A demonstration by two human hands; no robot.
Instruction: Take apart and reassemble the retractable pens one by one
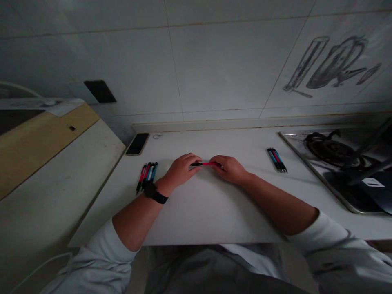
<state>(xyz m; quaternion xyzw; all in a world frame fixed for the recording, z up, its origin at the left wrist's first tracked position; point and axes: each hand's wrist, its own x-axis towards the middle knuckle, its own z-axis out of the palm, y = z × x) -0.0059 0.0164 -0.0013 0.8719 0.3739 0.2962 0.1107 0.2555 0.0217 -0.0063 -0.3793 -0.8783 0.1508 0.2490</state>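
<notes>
Left hand [185,167] and right hand [227,168] both gripping one red-black pen [206,163] over the bench [202,216], left pen bunch [148,173] near phone [137,144], right pen bunch [277,160] near stove [321,163].

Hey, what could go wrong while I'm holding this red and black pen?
The red and black pen is held near its ends by the left hand and right hand, so it might slip and roll on the counter. The watch shows right by the pens on the left, so a small shift there could scatter them.
</notes>
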